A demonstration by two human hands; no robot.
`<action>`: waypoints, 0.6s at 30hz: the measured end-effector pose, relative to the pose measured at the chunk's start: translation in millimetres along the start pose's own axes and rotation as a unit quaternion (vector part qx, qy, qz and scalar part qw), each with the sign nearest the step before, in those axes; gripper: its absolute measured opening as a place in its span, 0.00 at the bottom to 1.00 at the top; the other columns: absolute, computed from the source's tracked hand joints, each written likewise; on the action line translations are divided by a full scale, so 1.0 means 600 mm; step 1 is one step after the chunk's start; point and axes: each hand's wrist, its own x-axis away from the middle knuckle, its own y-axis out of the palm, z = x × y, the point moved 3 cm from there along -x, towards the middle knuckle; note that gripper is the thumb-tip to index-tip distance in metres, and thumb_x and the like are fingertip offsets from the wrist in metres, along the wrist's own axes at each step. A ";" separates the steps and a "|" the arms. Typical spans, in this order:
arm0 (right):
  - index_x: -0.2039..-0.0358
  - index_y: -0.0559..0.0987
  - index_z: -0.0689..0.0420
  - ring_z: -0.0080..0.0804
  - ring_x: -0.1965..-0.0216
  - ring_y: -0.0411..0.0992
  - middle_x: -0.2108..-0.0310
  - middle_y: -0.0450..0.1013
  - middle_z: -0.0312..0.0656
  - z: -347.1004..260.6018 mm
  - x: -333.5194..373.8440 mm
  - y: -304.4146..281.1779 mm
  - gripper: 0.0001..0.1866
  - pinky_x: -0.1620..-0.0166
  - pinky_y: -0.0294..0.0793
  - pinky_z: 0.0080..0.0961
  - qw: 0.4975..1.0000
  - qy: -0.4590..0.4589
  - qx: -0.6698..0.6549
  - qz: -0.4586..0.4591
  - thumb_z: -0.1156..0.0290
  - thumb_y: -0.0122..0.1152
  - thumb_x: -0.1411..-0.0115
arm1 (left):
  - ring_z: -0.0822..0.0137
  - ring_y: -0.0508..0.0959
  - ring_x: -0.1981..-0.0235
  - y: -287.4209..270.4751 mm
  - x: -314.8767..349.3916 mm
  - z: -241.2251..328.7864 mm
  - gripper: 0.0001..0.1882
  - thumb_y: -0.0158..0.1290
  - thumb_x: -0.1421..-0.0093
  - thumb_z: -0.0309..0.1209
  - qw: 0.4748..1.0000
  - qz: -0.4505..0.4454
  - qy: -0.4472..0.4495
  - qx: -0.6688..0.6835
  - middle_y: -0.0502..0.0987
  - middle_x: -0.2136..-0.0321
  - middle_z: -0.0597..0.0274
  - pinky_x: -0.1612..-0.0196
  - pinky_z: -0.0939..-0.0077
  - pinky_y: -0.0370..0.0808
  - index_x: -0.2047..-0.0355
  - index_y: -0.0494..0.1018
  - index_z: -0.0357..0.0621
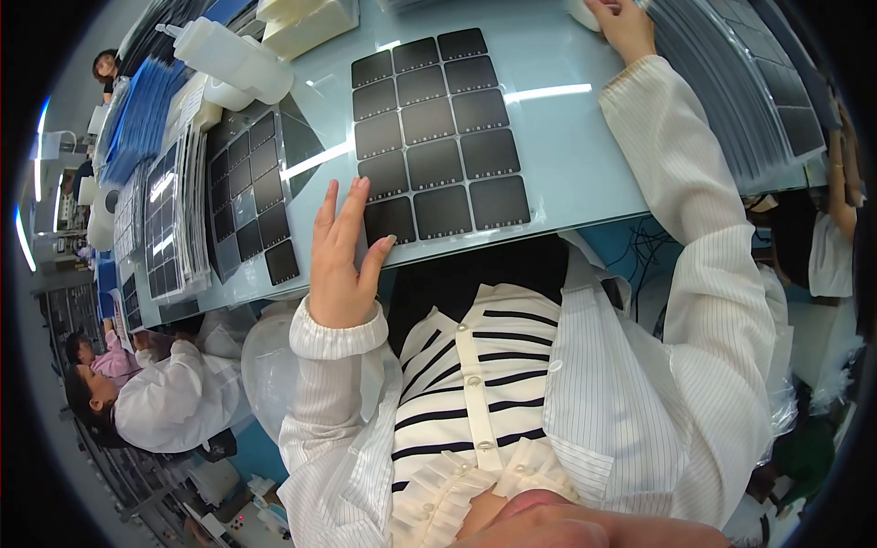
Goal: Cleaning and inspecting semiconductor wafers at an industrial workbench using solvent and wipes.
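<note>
A sheet of black square pieces, laid out in a three-column grid, lies on the pale blue table in front of me. My left hand lies flat on the sheet's near left corner, fingers spread, holding nothing. My right hand reaches to the far edge of the view and rests on a small white object. That object is mostly cut off, so the grip is unclear. Beside that hand, on the right, lies a fanned stack of dark sheets.
A second sheet of black squares lies to the left, with stacks of similar sheets beyond it. A white plastic bottle and a white foam block stand at the far left. Two co-workers sit at lower left.
</note>
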 end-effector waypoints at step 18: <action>0.57 0.77 0.61 0.12 0.79 0.60 0.75 0.70 0.27 -0.126 0.130 0.043 0.21 0.77 0.58 0.12 0.799 0.142 -0.473 -0.345 0.61 0.67 0.47 | 0.55 0.66 0.45 -0.190 -0.210 -0.169 0.44 0.64 0.51 0.38 0.959 0.248 -0.106 0.093 0.63 0.45 0.40 0.46 0.68 0.66 0.40 0.53 0.31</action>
